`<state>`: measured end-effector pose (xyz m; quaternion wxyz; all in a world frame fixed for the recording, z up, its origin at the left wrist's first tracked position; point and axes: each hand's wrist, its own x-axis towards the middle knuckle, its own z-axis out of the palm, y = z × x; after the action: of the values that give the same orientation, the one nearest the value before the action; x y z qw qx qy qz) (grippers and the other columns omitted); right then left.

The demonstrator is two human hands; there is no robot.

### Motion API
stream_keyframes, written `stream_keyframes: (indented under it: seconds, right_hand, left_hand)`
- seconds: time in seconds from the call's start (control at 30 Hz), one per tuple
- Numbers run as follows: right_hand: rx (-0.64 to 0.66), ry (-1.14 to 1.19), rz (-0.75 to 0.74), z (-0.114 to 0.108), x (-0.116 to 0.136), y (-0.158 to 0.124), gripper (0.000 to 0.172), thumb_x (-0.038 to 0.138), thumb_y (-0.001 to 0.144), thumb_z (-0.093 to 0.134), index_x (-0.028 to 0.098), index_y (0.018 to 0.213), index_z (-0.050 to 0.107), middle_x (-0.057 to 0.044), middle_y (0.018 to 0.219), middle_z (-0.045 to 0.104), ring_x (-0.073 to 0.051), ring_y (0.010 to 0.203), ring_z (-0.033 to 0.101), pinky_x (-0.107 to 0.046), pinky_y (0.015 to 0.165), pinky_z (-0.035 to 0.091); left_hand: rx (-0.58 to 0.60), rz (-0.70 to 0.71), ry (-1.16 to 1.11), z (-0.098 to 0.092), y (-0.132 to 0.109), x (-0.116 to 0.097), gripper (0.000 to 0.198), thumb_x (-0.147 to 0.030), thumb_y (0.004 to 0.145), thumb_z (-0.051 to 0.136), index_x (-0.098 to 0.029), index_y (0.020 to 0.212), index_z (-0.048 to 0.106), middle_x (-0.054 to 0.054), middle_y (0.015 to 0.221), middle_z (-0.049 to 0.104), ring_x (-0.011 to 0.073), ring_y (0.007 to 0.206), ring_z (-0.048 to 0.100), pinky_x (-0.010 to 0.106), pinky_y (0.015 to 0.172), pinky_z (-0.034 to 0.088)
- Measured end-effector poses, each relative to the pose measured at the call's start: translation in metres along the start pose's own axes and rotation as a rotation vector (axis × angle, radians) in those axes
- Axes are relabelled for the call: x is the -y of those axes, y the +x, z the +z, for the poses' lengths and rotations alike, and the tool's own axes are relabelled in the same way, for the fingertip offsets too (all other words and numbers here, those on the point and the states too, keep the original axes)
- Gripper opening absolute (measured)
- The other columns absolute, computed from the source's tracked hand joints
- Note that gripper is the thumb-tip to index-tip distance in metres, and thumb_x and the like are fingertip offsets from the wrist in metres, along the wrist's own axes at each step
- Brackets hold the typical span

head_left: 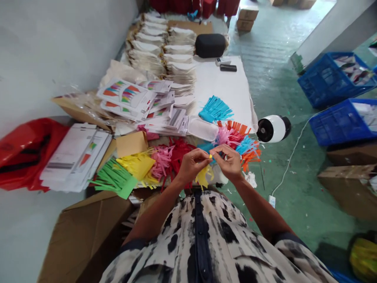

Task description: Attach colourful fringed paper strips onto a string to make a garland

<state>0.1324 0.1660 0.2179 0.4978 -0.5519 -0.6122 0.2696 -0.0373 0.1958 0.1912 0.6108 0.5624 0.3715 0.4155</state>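
My left hand (193, 163) and my right hand (228, 161) meet at the table's near edge, both pinching the top of a yellow paper tassel (204, 177). Its cut fringe hangs below my fingers. Left of my hands lie fringed paper pieces in red (179, 155), pink (161, 159), yellow (137, 165) and green (116, 179). Beyond my right hand is a mixed heap of fringed pieces, including pink (224, 135), blue (246, 144) and orange (250, 157) ones. A blue fringed piece (215, 109) lies farther back, near a shallow white tray (203, 129).
Printed packages (126, 98) and stacked white bundles (179, 51) cover the table's left and back. A black case (210, 45) sits at the far side. Blue crates (338, 78), a cable (291, 155) and a cardboard box (85, 232) surround the table.
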Motion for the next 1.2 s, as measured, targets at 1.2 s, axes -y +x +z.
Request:
stream_keyframes:
  seconds: [1.2]
  right_hand:
    - [0.678, -0.919, 0.226, 0.076, -0.218, 0.142, 0.037, 0.024, 0.105, 0.042, 0.015, 0.123, 0.073, -0.02, 0.124, 0.073, -0.03, 0.115, 0.065, -0.041, 0.1, 0.039]
  left_hand:
    - [-0.629, -0.471, -0.422, 0.026, 0.001, 0.045, 0.042, -0.047, 0.064, 0.097, -0.018, 0.089, 0.081, -0.001, 0.069, 0.071, 0.0105, 0.061, 0.065, 0.022, 0.062, 0.051]
